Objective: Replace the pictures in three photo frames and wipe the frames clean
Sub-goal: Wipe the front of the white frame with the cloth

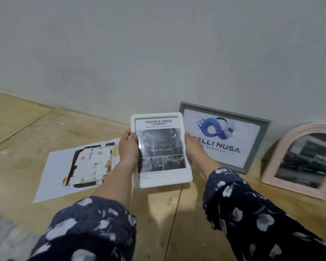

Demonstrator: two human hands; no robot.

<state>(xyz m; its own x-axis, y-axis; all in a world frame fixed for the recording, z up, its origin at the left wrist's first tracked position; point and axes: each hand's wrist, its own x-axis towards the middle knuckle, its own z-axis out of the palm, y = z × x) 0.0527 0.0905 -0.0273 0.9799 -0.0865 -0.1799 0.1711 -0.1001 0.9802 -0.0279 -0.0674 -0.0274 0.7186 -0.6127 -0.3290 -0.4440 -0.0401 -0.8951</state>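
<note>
The person holds the white frame [161, 150] upright in front of them, above the floor [26, 129]. The left hand [129, 147] grips its left edge with the thumb across the front; the right hand [193, 146] grips the right edge, its fingers mostly hidden behind. A car leaflet already sits inside.

To my eye the step is checking or setting down this frame. Doing it well means holding by the edges, since that left thumb may smudge the front, and lowering it squarely so the leaflet does not shift.

The floor looks like pale wooden boards. A loose printed sheet [79, 166] lies on it to the left. A grey frame [224, 136] with a logo and a pink arched frame [299, 161] lean against the plain grey wall [158, 53] to the right.
</note>
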